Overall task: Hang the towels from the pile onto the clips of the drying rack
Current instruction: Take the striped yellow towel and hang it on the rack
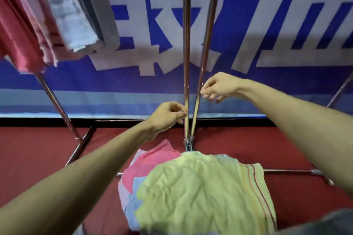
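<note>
Pile of towels (200,192) on red floor: three colours visible, yellow-green atop pink and blue. Hanging towels (57,15) upper left, count unclear. Left hand (168,114) and right hand (217,87): both loosely curled, empty, beside two chrome rack poles (186,44).

Soft, even indoor light fills the view — moderately bright, with no hard shadows. The whole frame is slightly smeared, and fine texture is lost. Blur is heaviest at ten o'clock, where the hanging red, pink and grey towels (47,19) streak into each other. The shiny chrome upright poles (186,44) at twelve o'clock carry thin bright glints. Wide-angle distortion bows the blue banner with white characters (257,25) and splays the poles outward. The crumpled pale yellow-green towel (200,192) at six o'clock looks a little washed out.
</note>
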The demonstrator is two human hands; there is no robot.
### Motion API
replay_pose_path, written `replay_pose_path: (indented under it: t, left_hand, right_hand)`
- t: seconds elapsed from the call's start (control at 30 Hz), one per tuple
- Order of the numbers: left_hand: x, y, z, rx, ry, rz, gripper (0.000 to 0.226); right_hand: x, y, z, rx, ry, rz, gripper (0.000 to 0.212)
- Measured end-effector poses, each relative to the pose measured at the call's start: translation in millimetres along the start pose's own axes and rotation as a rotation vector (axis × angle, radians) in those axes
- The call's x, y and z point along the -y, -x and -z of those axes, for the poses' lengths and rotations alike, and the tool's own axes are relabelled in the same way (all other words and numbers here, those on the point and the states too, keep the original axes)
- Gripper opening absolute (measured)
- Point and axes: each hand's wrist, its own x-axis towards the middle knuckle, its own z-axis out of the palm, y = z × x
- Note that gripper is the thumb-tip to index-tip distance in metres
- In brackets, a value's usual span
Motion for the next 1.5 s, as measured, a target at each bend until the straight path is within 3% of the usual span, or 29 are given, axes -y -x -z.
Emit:
replay_pose_path:
  t: [0.13,0.27,0.47,0.57,0.73,0.97,1.07,1.2,1.3,1.4,1.5]
  left_hand:
    - [52.8,-23.1,-64.3,0.149,0.059,0.124,0.017]
    - [101.1,-49.1,-121.6,0.265,0.029,0.259,0.012]
    - [158.9,-86.6,-206.0,0.362,0.105,0.389,0.010]
    - [176.1,-103.0,-247.1,0.362,0.153,0.443,0.010]
    - [196.7,-119.6,-300.9,0.347,0.184,0.492,0.013]
    - [209.8,-123.2,-311.2,0.358,0.159,0.538,0.012]
    - [201.6,-123.7,-296.9,0.344,0.137,0.515,0.013]
    - [179.6,-117.9,-259.9,0.314,0.127,0.467,0.016]
    - [153.5,-103.7,-224.8,0.254,0.221,0.464,0.017]
    - [122.6,-87.3,-185.2,0.189,0.250,0.390,0.015]
    - [97.6,-70.0,-135.2,0.090,0.209,0.275,0.015]
  right_hand:
    - [-102.7,-17.2,-27.3,0.022,-0.077,-0.162,0.006]
    - [-202.3,-30.2,-56.0,0.008,-0.137,-0.331,0.019]
    - [-345.5,-44.0,-106.6,-0.200,-0.175,-0.671,0.013]
    - [-403.9,-44.2,-132.3,-0.259,-0.089,-0.814,0.026]
    - [-476.4,-39.3,-177.5,-0.434,-0.103,-0.949,0.041]
    - [-510.9,-28.4,-211.7,-0.329,0.040,-1.096,0.040]
    - [-490.0,-24.1,-200.6,-0.290,0.155,-0.983,0.035]
    - [-431.6,-29.6,-169.4,-0.169,0.079,-0.582,0.034]
    - [-369.0,-33.9,-147.7,-0.112,0.048,-0.329,0.005]
    - [-292.5,-35.0,-128.2,-0.072,-0.002,-0.138,0.008]
    - [-213.2,-32.2,-111.8,0.155,0.014,0.022,0.018]
